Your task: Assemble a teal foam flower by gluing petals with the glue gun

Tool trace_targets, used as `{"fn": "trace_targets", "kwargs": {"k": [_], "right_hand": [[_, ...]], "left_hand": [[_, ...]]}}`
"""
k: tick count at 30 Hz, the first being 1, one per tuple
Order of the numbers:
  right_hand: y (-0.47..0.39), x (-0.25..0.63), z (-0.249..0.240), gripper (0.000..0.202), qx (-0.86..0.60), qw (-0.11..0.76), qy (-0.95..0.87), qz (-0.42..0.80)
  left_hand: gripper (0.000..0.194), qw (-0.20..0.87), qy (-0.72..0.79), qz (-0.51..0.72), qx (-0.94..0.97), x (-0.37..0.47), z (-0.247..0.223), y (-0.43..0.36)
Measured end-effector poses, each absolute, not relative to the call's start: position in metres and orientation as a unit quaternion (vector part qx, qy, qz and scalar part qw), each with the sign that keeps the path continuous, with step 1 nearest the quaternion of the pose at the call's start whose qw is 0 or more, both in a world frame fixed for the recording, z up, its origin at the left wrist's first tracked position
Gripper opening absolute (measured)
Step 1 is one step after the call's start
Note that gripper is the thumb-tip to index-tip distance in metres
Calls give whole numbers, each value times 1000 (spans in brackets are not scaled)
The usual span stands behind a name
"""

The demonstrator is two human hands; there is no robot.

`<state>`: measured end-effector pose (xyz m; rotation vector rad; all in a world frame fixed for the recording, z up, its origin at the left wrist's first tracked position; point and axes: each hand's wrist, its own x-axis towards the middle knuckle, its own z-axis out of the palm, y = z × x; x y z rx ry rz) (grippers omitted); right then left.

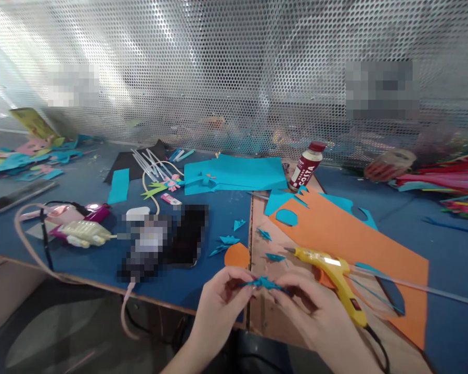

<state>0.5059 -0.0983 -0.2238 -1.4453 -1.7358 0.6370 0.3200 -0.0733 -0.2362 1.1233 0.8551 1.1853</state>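
Near the table's front edge, my left hand [226, 298] and my right hand [315, 309] pinch a small folded blue paper piece [264, 282] from its two sides. Its exact shape is partly hidden by my fingertips. Just beyond lie several similar folded blue paper pieces [229, 240], on both sides of the table seam. An orange paper circle [237, 255] rests by my left hand. To the right, a yellow glue gun [331, 265] with a clear glue stick in its back end lies beside my right hand, partly over a large orange sheet [359, 234].
A brown-red Costa bottle [308, 166] stands behind the orange sheet. Blue paper sheets [242, 174] lie at the back. Left are a phone [189, 234], cables and a pale yellow object [86, 232]. Colourful pipe cleaners [448, 176] lie far right. A perforated metal screen [234, 67] closes the back.
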Motion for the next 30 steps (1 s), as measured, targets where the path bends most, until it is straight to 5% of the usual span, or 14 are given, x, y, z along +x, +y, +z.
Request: {"fn": "trace_targets", "kwargs": {"k": [17, 30], "right_hand": [[-100, 505, -217, 8, -547, 373, -719, 213], [-89, 505, -210, 13, -566, 323, -674, 348]], "left_hand": [[25, 607, 398, 520, 450, 325, -237, -75], [37, 650, 386, 497, 426, 323, -236, -73]]}}
